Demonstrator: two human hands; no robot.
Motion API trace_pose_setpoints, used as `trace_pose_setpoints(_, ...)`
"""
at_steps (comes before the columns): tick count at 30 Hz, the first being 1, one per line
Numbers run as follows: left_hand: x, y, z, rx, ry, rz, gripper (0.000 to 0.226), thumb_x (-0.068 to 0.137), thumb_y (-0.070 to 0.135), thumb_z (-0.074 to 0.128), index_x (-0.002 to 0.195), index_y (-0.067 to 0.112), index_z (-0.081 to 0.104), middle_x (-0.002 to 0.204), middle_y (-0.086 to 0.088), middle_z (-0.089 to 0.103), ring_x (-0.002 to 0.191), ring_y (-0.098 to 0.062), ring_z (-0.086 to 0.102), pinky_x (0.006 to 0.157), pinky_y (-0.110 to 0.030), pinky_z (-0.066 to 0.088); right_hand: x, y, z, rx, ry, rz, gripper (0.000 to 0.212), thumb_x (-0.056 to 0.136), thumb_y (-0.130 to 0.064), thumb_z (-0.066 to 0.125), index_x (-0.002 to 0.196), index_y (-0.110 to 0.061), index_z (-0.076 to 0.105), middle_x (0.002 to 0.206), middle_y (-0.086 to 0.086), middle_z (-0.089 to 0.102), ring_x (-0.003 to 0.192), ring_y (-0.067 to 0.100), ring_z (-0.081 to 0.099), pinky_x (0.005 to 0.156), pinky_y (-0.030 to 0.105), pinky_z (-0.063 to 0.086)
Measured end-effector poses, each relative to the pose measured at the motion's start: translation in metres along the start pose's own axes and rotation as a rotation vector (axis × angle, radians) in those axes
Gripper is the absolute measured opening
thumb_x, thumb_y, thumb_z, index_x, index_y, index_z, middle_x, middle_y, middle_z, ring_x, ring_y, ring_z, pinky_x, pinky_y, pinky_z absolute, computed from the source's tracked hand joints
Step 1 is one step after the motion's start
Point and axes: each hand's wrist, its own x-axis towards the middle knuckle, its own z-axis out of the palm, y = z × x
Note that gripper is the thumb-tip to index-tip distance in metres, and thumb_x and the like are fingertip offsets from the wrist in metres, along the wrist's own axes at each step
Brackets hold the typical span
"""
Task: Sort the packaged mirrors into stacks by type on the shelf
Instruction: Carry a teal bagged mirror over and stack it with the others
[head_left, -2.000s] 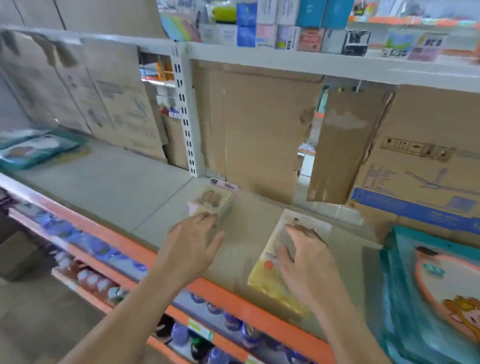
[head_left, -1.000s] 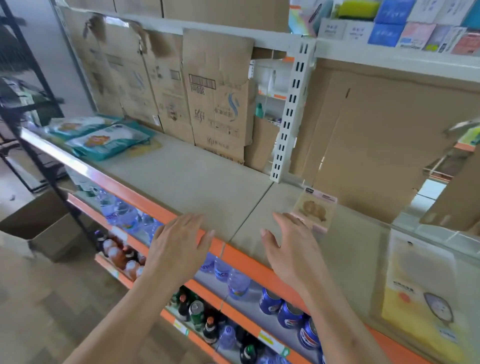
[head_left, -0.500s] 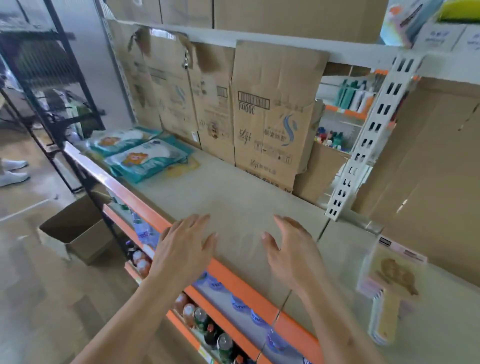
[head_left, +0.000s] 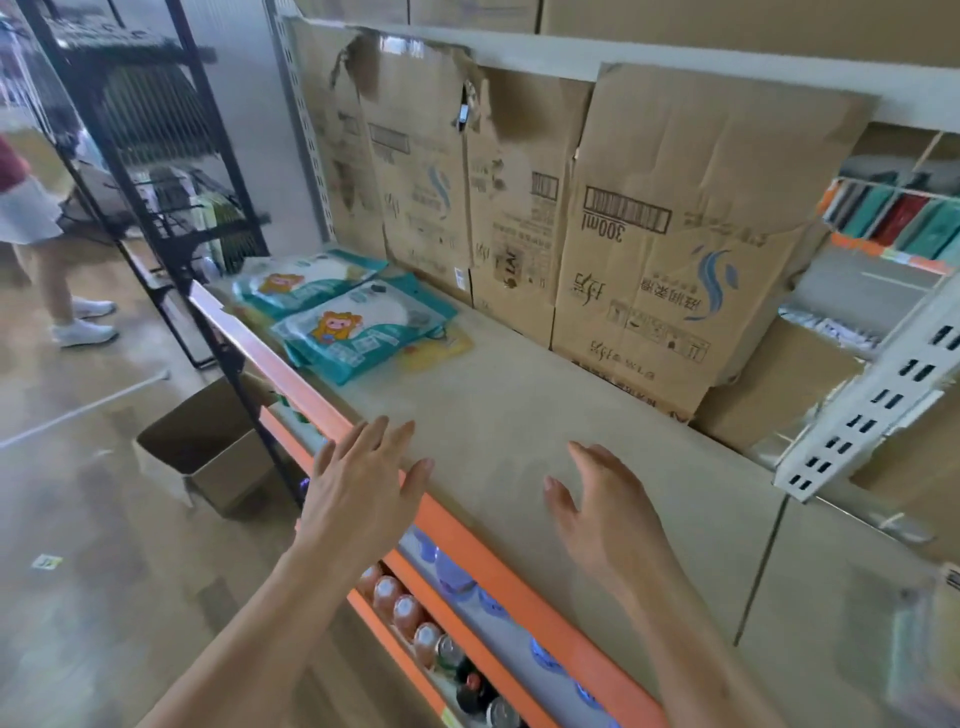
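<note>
Two teal packaged mirrors with a cartoon print lie overlapping at the far left of the grey shelf (head_left: 519, 415): the nearer pack (head_left: 358, 330) and one behind it (head_left: 306, 280). A yellow flat pack (head_left: 441, 347) peeks out beside them. My left hand (head_left: 358, 488) hovers over the shelf's orange front edge with fingers spread, holding nothing. Above the shelf surface my right hand (head_left: 602, 512) is open and empty too. A blurred pack corner (head_left: 948, 623) shows at the right border.
Flattened cardboard sheets (head_left: 665, 249) line the shelf back. A white perforated upright (head_left: 872, 410) divides the bays. Bottles and cans (head_left: 415, 618) fill the lower shelf. An open carton (head_left: 218, 447) stands on the floor beside a black rack (head_left: 156, 145). A person's legs (head_left: 57, 280) are at far left.
The view has swung left along the shelf. My hands left the small brown mirror pack and the yellow pack and now hover empty; the teal packs have come closer.
</note>
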Motion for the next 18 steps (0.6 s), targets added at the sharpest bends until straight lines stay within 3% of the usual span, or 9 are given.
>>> trace_pose_setpoints(3,0.015,-0.032,0.0,0.026,-0.002,-0.004,0.056,0.092,0.055,0.039,0.138,0.024,0.047,0.144,-0.004,0.046,0.136,-0.023,0.039,0.111,-0.041,0.027,0.011,-0.021,0.016,-0.043,0.004,0.024,0.055,0.097,-0.041,0.041,0.144,-0.014,0.032,0.146,0.008,0.038,0.138,0.025,0.029,0.112,0.033,0.023)
trace_pose_setpoints(6,0.03,-0.064,-0.006,0.048,-0.01,0.027,0.075,0.082,0.066,0.018,0.139,0.026,0.046,0.145,-0.004,0.045,0.136,-0.023,0.038,0.11,-0.045,0.03,0.021,-0.046,0.031,-0.061,0.024,0.073,0.057,0.096,-0.044,0.04,0.145,-0.016,0.031,0.149,0.01,0.034,0.141,0.029,0.024,0.114,0.037,0.022)
trace_pose_setpoints(11,0.053,-0.113,-0.018,0.038,-0.058,0.093,0.086,0.076,0.072,0.005,0.146,0.03,0.032,0.152,0.001,0.033,0.142,-0.02,0.026,0.115,-0.046,0.018,0.033,-0.095,0.055,-0.045,0.051,0.126,0.057,0.096,-0.046,0.038,0.145,-0.017,0.031,0.149,0.006,0.034,0.14,0.029,0.025,0.113,0.04,0.024)
trace_pose_setpoints(13,0.061,-0.132,-0.021,0.041,-0.062,0.125,0.082,0.079,0.069,0.011,0.143,0.026,0.038,0.144,0.001,0.045,0.136,-0.021,0.037,0.113,-0.046,0.025,0.035,-0.113,0.066,-0.01,0.082,0.129,0.057,0.095,-0.045,0.04,0.143,-0.015,0.034,0.146,0.005,0.039,0.138,0.028,0.028,0.112,0.039,0.026)
trace_pose_setpoints(15,0.069,-0.15,-0.023,0.055,-0.051,0.164,0.072,0.082,0.063,0.023,0.132,0.02,0.053,0.124,-0.003,0.061,0.118,-0.026,0.055,0.103,-0.046,0.039,0.035,-0.128,0.077,-0.004,0.096,0.143,0.057,0.095,-0.045,0.041,0.143,-0.016,0.034,0.145,0.004,0.041,0.138,0.028,0.03,0.112,0.039,0.027)
trace_pose_setpoints(18,0.08,-0.169,-0.026,0.08,-0.039,0.213,0.064,0.081,0.057,0.033,0.12,0.016,0.063,0.114,-0.008,0.065,0.106,-0.031,0.06,0.093,-0.046,0.047,0.036,-0.145,0.091,-0.022,0.074,0.179,0.06,0.094,-0.048,0.039,0.146,-0.019,0.029,0.148,0.002,0.038,0.14,0.029,0.025,0.113,0.041,0.024)
